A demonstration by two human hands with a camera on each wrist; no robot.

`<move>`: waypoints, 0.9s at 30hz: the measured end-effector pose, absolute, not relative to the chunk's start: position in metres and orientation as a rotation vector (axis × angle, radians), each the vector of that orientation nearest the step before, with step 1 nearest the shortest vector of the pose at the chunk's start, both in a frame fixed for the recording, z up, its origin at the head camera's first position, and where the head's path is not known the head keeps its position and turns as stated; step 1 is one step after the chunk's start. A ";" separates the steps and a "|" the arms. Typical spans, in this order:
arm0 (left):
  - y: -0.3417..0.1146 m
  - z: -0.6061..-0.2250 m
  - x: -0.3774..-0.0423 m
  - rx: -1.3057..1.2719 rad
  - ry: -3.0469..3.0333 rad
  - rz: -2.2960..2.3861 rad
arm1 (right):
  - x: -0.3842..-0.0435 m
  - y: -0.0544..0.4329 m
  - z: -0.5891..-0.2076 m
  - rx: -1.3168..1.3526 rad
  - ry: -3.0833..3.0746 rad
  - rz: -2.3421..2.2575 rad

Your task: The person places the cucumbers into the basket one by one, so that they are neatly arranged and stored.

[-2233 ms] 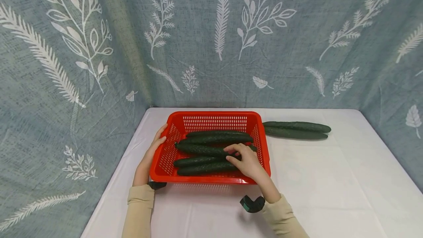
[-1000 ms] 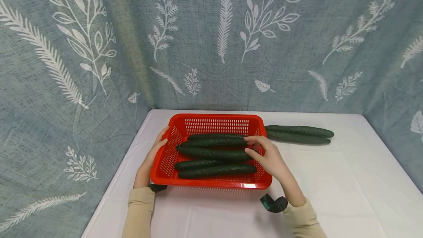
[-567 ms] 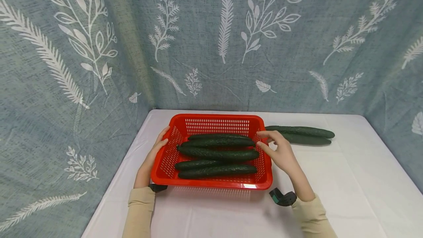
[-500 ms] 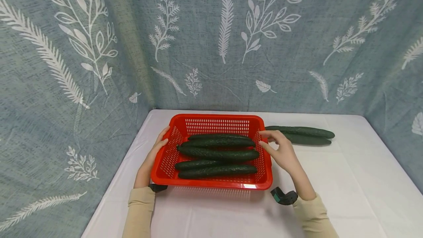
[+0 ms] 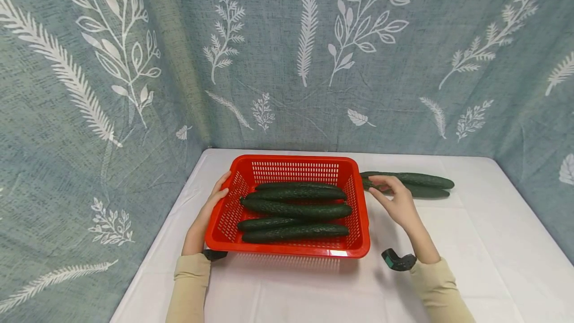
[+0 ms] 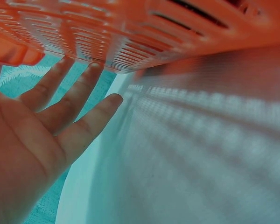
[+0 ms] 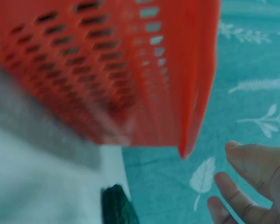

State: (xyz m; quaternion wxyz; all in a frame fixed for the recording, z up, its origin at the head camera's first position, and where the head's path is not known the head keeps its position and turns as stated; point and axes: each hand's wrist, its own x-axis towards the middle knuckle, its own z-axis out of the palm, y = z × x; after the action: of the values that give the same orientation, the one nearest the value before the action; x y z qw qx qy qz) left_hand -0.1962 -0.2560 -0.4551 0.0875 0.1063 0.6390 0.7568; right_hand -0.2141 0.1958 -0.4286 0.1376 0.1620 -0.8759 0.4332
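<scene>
My left hand (image 5: 210, 208) rests against the left side of the red plastic basket (image 5: 278, 248), and the left wrist view shows its fingers (image 6: 77, 95) fairly straight along the slotted wall. Several dark green cucumbers (image 5: 296, 209) lie lengthwise inside the basket. My right hand (image 5: 400, 206) is just outside the basket's right wall, thumb and fingers apart with nothing between them. It hovers near two more cucumbers (image 5: 428, 180) lying side by side on the table, partly covering the nearer one. One cucumber's end (image 7: 117, 205) appears in the right wrist view.
A white cloth (image 5: 471, 233) covers the table. Blue-grey curtains (image 5: 278, 59) with white leaf prints hang behind it and along both sides. A small dark wrist camera (image 5: 398, 260) sits by the right sleeve.
My right hand has moved right, from over the cucumbers in the basket, past its right wall, to the two outside. The left hand has stayed on the basket's left side.
</scene>
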 end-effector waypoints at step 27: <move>-0.262 -0.470 -0.203 0.385 1.905 2.270 | -0.256 0.244 -0.453 0.538 -2.535 1.009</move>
State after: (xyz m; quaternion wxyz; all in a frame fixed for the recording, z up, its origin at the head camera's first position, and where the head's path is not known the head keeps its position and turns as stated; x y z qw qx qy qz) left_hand -0.2035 -0.2624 -0.4696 0.0766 0.1286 0.6355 0.7574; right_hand -0.2555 0.2441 -0.4530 0.1792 0.1903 -0.8968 0.3570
